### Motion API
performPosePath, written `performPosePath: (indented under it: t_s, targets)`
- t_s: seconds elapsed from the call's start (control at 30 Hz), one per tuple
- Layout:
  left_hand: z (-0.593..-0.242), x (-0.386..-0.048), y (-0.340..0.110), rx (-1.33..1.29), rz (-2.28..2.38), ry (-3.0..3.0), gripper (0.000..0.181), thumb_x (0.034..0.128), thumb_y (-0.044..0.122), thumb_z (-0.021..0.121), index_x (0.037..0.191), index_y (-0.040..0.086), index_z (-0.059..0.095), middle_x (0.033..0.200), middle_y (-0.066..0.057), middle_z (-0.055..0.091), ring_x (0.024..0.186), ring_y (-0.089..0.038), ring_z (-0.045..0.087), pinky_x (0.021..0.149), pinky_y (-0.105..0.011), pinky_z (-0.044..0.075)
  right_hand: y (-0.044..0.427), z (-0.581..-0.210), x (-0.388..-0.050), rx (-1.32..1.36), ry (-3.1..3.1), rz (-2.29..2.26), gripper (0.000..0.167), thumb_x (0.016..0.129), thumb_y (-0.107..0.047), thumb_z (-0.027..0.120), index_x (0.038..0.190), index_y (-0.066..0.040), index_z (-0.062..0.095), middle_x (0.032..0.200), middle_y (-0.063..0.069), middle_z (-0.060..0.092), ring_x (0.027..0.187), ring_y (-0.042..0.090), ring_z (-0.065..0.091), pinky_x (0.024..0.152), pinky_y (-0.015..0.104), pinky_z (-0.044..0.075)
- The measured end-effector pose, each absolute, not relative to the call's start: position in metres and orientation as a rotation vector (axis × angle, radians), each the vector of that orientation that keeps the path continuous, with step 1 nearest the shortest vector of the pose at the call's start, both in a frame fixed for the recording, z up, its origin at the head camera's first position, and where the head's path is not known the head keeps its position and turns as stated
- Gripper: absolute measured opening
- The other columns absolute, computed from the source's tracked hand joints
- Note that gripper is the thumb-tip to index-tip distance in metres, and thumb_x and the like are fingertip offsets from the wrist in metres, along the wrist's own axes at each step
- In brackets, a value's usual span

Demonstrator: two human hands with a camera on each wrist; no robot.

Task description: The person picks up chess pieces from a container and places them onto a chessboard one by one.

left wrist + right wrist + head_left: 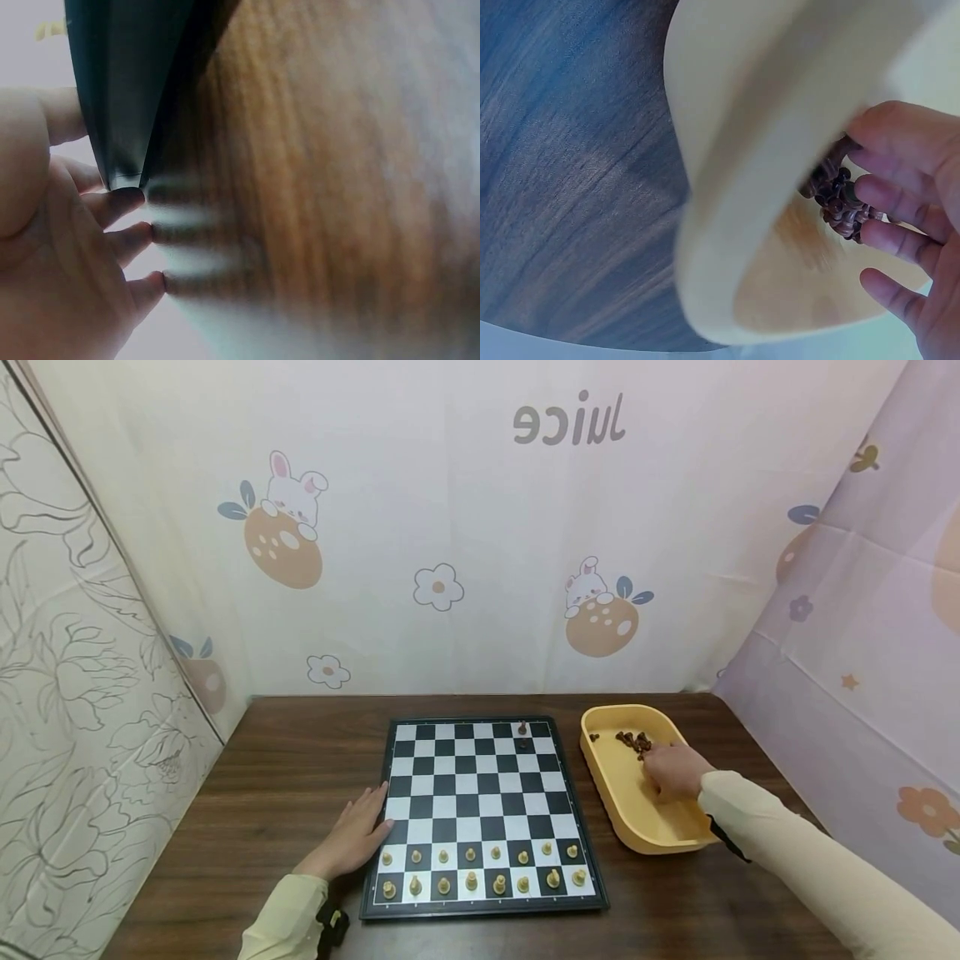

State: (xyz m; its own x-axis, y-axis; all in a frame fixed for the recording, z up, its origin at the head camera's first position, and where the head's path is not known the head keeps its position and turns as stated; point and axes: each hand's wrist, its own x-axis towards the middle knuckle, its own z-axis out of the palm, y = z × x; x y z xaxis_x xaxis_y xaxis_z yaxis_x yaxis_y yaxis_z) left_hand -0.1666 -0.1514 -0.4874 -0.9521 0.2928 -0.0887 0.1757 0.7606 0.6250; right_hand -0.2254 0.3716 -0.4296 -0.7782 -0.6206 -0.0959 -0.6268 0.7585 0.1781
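Observation:
My left hand (pixel 350 835) rests at the left edge of the black-and-white chessboard (pixel 467 785), its fingers loosely extended; the left wrist view shows the thumb over the board's dark side (pixel 127 90). My right hand (pixel 675 770) reaches into a yellow plastic bin (pixel 626 827) on the right. There, in the right wrist view, thumb and forefinger pinch a dark brown chess piece (pixel 829 166) beside a heap of similar pieces (pixel 847 214); its kind is partly hidden. Gold chess pieces (pixel 471 881) stand in two rows on the board's near side.
A reddish-brown chess piece (pixel 522 727) stands in the board's far right corner region, with a dark piece (pixel 522 744) just in front of it. One small brown piece (pixel 594 737) lies apart by the bin's left wall. The brown wooden table (pixel 300 752) meets patterned curtains behind.

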Motion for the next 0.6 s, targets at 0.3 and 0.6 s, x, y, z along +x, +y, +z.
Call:
performPosePath:
  t_s: [0.3, 0.6]
  targets:
    - [-0.4872, -0.1666, -0.1519, 0.383, 0.953, 2.783, 0.061, 0.0987, 0.021, 0.049, 0.149, -0.002, 0.023, 0.151, -0.023, 0.028, 0.142, -0.041, 0.014, 0.112, -0.058, 0.007, 0.3717, -0.4309, -0.2244, -1.093, 2.938, 0.358, 0.038, 0.060, 0.000, 0.068, 0.052, -0.022, 0.039, 0.058, -0.009, 0.033, 0.055, 0.012, 0.030, 0.058, 0.031, 0.024]
    - [-0.4879, -0.1674, -0.1516, 0.373, 0.953, 2.777, 0.061, 0.0987, 0.021, 0.049, 0.149, -0.002, 0.023, 0.151, -0.022, 0.028, 0.142, -0.040, 0.014, 0.112, -0.058, 0.006, 0.3701, -0.4279, -0.2267, -1.184, 2.926, 0.488, 0.036, 0.069, -0.006, 0.074, 0.055, -0.021, 0.045, 0.062, -0.007, 0.043, 0.060, 0.015, 0.038, 0.056, 0.032, 0.027]
